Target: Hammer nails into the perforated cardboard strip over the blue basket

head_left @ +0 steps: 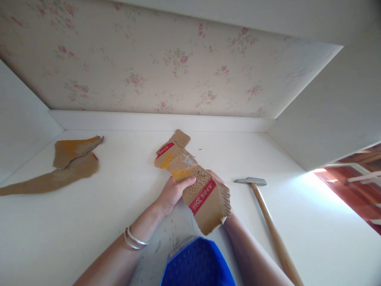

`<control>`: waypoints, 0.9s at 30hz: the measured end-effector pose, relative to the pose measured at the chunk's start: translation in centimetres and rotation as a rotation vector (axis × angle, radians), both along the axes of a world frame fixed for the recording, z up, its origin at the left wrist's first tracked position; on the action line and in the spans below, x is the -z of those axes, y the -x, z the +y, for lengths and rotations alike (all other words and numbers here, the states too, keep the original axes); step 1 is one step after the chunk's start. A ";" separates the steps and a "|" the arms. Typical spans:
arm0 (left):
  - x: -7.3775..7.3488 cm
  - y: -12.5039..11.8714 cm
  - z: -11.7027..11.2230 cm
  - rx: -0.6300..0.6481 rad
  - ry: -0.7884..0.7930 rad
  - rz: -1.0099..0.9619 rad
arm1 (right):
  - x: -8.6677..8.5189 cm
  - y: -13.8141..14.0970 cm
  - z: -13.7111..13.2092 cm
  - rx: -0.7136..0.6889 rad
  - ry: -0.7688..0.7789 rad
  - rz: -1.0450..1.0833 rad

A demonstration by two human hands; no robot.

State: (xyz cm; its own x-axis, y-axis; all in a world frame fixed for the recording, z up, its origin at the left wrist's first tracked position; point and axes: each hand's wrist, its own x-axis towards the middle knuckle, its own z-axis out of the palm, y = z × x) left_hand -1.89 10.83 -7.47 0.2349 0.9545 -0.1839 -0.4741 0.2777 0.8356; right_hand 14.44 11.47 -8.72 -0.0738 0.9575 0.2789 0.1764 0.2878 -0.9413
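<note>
Both hands hold a torn piece of brown cardboard (205, 198) with red printed bands, yellow patches and many small punched holes. My left hand (174, 192) grips its left edge, the thumb pressed flat on top and the other fingers underneath. Most of my right hand (216, 176) is hidden behind the cardboard; some of it shows along the far right edge. The near end of the piece is ragged and curls up, with corrugation showing on its right side. Just below it, between my forearms, stands a blue perforated plastic basket (196, 264).
A hammer (251, 181) with a wooden handle lies right of my right arm. Torn cardboard scraps (76, 163) lie at the left. White side walls and a floral-papered back wall (178, 79) enclose the white surface (125, 159). Small dark crumbs lie near the basket.
</note>
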 end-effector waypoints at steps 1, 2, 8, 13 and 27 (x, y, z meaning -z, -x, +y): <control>0.0 0.0 0.0 -0.002 0.005 -0.008 | 0.0 0.1 0.1 -0.002 0.011 0.015; 0.0 -0.1 0.0 -0.010 0.013 -0.018 | 0.0 0.1 0.1 -0.002 0.020 0.032; -0.6 -0.2 0.1 -0.133 0.120 -0.107 | 0.6 -0.2 0.7 0.131 -0.016 0.085; -0.6 -0.3 0.2 -0.206 0.100 -0.046 | 0.1 -1.5 0.9 0.402 -0.093 0.093; -0.3 -1.1 -0.3 -0.203 -0.161 0.315 | -2.6 -0.7 -0.8 0.081 -0.394 -0.486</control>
State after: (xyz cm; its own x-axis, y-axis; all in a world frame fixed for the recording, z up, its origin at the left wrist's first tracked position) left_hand -0.82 10.49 -7.15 -0.0057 0.9981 -0.0616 -0.2200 0.0588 0.9737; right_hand 15.13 10.69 -6.17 -0.2125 0.7978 0.5643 0.5932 0.5642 -0.5743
